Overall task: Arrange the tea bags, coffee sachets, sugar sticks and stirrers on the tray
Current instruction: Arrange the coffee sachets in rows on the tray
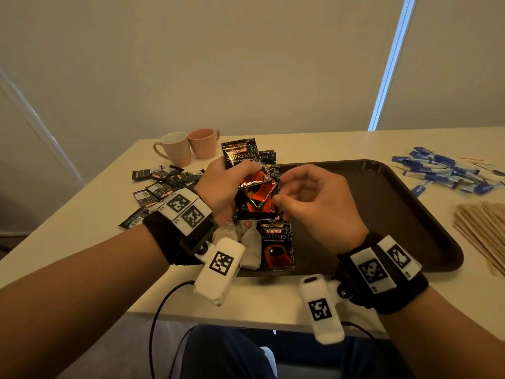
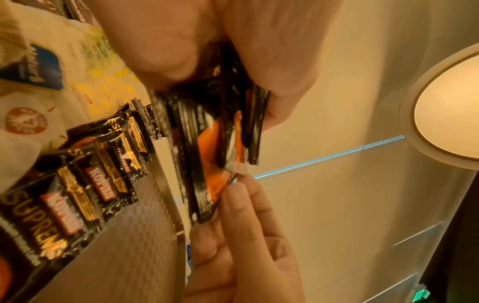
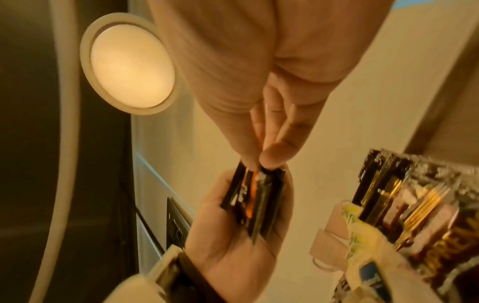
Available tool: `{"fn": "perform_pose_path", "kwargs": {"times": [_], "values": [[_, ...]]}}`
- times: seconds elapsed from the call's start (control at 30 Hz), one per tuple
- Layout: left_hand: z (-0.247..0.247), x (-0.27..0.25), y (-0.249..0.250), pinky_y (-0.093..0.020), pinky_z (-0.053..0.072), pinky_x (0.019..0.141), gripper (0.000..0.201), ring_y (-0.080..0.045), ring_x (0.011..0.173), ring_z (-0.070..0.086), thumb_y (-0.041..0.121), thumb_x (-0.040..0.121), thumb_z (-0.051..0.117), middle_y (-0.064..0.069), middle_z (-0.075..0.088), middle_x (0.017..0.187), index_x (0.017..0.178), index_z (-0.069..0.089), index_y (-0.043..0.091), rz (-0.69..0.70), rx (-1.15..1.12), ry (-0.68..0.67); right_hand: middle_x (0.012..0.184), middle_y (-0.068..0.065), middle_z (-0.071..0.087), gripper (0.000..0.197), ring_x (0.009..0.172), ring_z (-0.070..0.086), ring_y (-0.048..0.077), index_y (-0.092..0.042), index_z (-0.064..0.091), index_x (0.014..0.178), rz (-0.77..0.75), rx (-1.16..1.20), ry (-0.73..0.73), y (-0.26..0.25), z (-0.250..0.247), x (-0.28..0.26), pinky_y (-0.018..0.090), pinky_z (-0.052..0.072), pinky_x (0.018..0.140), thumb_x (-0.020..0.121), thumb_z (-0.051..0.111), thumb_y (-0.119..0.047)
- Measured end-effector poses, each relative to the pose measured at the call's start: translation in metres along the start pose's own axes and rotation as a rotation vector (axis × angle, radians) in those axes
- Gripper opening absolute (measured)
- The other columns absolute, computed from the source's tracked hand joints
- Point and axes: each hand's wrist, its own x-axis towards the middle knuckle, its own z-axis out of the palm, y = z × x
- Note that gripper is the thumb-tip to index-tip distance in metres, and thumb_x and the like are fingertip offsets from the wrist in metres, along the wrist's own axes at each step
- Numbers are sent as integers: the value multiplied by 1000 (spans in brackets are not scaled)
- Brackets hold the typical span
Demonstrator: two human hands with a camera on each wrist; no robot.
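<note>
My left hand [image 1: 232,184] grips a fanned bundle of black-and-red coffee sachets [image 1: 254,181] above the left end of the dark tray [image 1: 382,209]. My right hand [image 1: 308,198] pinches the corner of one sachet [image 2: 220,180] in that bundle between thumb and fingertips [image 3: 261,160]. More coffee sachets [image 1: 277,246] lie in a row on the tray's left side, beside white tea bags [image 1: 248,242]. Blue sugar sticks [image 1: 448,170] and wooden stirrers [image 1: 483,228] lie on the table right of the tray.
Two pink mugs [image 1: 188,146] stand at the table's far left. Small dark sachets [image 1: 161,184] are scattered on the table [image 1: 82,236] left of the tray. The tray's middle and right parts are bare. Cables hang over the near edge.
</note>
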Motion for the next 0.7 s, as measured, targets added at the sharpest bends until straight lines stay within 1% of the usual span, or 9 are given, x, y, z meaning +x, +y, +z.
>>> {"fn": "perform_pose_path", "kwargs": {"times": [0.1, 0.17, 0.23, 0.3, 0.43, 0.5, 0.57, 0.63, 0.7], "values": [[0, 0, -1, -42, 59, 72, 5, -20, 73, 69, 8, 92, 62, -5, 66, 77, 92, 58, 11, 9, -17, 3, 74, 11, 70, 20, 60, 67, 20, -3, 64, 100, 23, 77, 38, 1, -2, 2, 29, 58, 59, 84, 72, 6], [-1, 0, -3, -43, 60, 74, 6, -21, 75, 70, 7, 92, 62, -6, 67, 81, 94, 58, 11, 14, -22, 6, 74, 11, 69, 16, 62, 69, 20, -3, 66, 100, 13, 73, 56, -1, -1, 2, 29, 58, 59, 87, 69, 4], [0, 0, -4, -42, 59, 74, 6, -21, 75, 70, 8, 91, 63, -6, 67, 81, 95, 59, 10, 17, -12, 16, 75, 8, 71, 12, 65, 71, 20, -6, 69, 101, -3, 51, 63, -3, 2, -1, 32, 60, 60, 89, 70, -3], [2, 0, -5, -38, 59, 70, 5, -20, 73, 70, 7, 91, 63, -5, 66, 78, 93, 59, 10, 28, -7, 29, 76, 8, 72, 16, 64, 72, 20, -7, 71, 103, -5, 21, 69, -5, 5, -3, 32, 60, 59, 87, 74, -9], [7, 0, -3, -34, 59, 63, 9, -18, 67, 69, 6, 90, 62, -3, 65, 71, 85, 59, 13, 37, -19, 53, 75, 6, 73, 21, 60, 71, 17, -10, 72, 100, 10, -26, 76, -7, 7, -3, 24, 57, 58, 81, 80, -10], [7, 1, -3, -36, 58, 65, 9, -19, 68, 69, 8, 90, 64, -3, 66, 71, 85, 60, 14, 39, -3, 71, 77, 8, 73, 20, 61, 72, 16, -10, 70, 97, 40, -20, 69, -9, 8, -2, 22, 57, 59, 80, 80, -8], [6, 2, -4, -37, 58, 69, 8, -20, 71, 68, 11, 89, 66, -3, 66, 74, 86, 61, 16, 48, 18, 97, 81, 11, 72, 20, 63, 72, 19, -8, 69, 94, 68, -22, 56, -10, 9, -1, 25, 59, 60, 79, 81, -7], [6, 2, -4, -35, 57, 66, 7, -17, 70, 68, 12, 89, 66, -3, 66, 76, 87, 61, 16, 55, 33, 107, 85, 14, 70, 19, 66, 72, 23, -6, 68, 93, 88, -12, 41, -11, 10, -1, 31, 61, 62, 79, 81, -5], [5, 1, -5, -31, 56, 64, 7, -15, 69, 68, 12, 89, 66, -2, 66, 77, 89, 61, 16, 58, 42, 113, 87, 17, 69, 17, 66, 72, 25, -4, 68, 92, 116, 8, 31, -11, 10, 0, 31, 61, 62, 79, 79, -3]]}}
